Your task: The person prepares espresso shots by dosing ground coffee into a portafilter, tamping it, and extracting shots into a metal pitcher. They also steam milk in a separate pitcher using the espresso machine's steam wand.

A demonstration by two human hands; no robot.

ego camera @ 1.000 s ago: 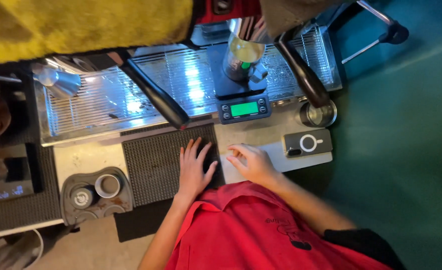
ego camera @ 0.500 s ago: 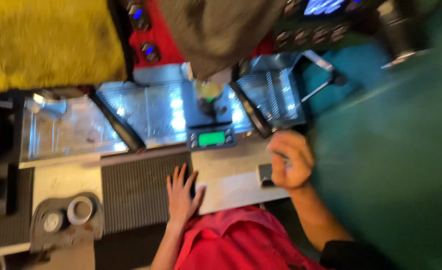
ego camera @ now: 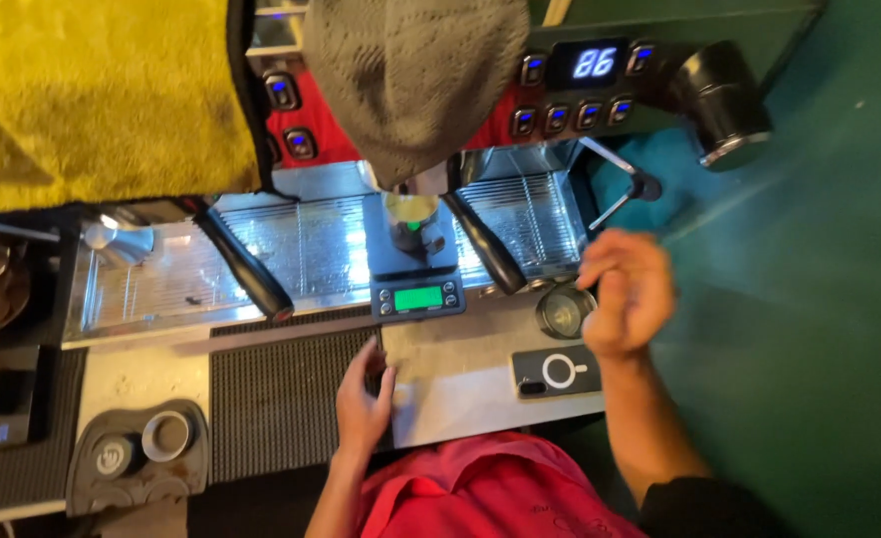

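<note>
The right hand (ego camera: 625, 294) is raised above the tabletop (ego camera: 460, 399), fingers loosely curled together with nothing visibly in them; it hangs just beside a small round steel cup (ego camera: 564, 311) that stands at the tabletop's back edge, near enough to touch, though contact cannot be told. Just below the hand lies a dark phone (ego camera: 556, 372), flat and face down, out of the wet zone. The left hand (ego camera: 364, 399) rests with fingers spread and flat, empty, on the seam between the ribbed black mat (ego camera: 271, 408) and the pale tabletop, seemingly as a brace while the body leans in.

Behind the hands, a scale (ego camera: 418, 296) with a lit green display sits on the drip tray (ego camera: 311, 259) of the espresso machine (ego camera: 580, 90), and a glass (ego camera: 410, 221) stands upright on it under the spout, placed to be weighed as it fills. Two portafilter handles (ego camera: 246, 269) angle out over the tray. A grey cloth (ego camera: 410, 80) and a yellow cloth (ego camera: 92, 100) drape over the machine top. At the far left, a tamping station (ego camera: 141, 460) holds round metal pieces.
</note>
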